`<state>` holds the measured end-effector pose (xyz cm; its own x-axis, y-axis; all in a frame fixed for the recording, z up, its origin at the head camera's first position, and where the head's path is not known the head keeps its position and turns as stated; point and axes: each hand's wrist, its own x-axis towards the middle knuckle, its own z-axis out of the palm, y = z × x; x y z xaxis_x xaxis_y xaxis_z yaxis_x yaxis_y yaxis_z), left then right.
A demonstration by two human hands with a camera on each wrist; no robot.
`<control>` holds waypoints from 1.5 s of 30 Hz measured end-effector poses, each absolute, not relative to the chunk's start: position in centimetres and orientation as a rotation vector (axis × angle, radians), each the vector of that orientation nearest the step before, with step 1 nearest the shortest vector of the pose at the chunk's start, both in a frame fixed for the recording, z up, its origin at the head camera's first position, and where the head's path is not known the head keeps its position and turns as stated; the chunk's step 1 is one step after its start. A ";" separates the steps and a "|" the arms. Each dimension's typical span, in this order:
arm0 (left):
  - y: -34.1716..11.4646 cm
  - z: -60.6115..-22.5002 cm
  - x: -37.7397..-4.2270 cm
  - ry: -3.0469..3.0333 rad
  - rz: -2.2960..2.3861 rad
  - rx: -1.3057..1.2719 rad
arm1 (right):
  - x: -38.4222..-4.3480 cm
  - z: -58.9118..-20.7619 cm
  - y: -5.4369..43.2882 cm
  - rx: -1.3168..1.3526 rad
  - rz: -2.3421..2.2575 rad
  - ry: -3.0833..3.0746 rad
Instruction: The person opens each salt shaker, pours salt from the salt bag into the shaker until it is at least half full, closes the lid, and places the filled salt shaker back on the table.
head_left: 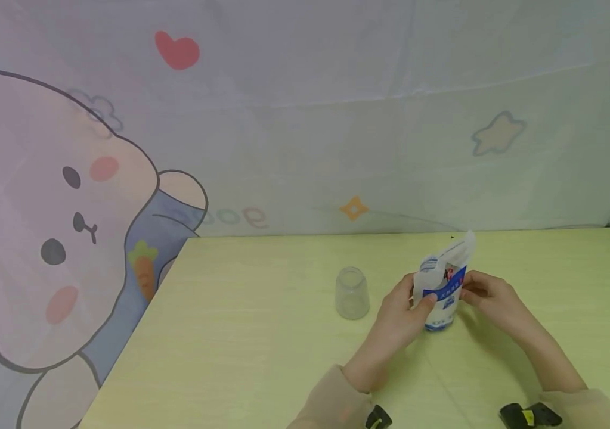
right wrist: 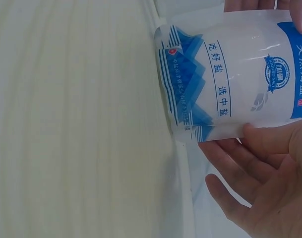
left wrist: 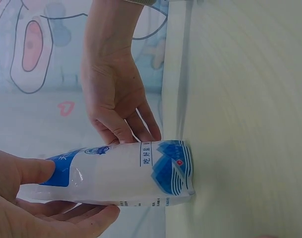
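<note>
A white and blue bag of salt [head_left: 444, 298] is upright and slightly tilted at the right of the table in the head view. My left hand [head_left: 403, 313] grips it from the left, thumb across the front and fingers behind. On its other side, my right hand [right wrist: 270, 168] has its thumb at the bag's side edge and fingertips passing behind, lightly pinching that edge. The bag's printed base [left wrist: 173, 168] is close to the tabletop; whether it touches is unclear. A clear cup [head_left: 352, 293] stands upside down to the left of my left hand.
The pale yellow table [head_left: 229, 333] reaches back to a hanging cloth [head_left: 305, 119] printed with a bear, hearts and stars. Black straps [head_left: 530, 415] with yellow marks sit near both sleeves at the front edge of view.
</note>
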<state>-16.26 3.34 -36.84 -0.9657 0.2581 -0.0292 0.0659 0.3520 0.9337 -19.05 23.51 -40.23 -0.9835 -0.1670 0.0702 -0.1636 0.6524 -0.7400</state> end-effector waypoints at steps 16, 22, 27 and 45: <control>3.3 -36.8 -16.3 2.446 1.681 0.257 | -18.8 -40.0 23.1 -0.242 -1.245 2.899; 3.2 -36.7 -16.3 2.443 1.694 0.231 | -18.8 -39.8 22.8 -0.231 -1.249 2.914; 3.2 -36.7 -16.3 2.449 1.702 0.255 | -18.6 -39.7 22.7 -0.233 -1.269 2.910; 2.9 -36.7 -17.0 2.297 1.985 0.165 | -18.6 -38.9 23.8 -0.440 -1.599 2.676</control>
<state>-16.96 2.93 -36.72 -0.9890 0.1479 -0.0056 0.0159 0.1438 0.9895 -18.57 23.80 -38.93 -0.9609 -0.2345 0.1474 -0.2410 0.4452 -0.8624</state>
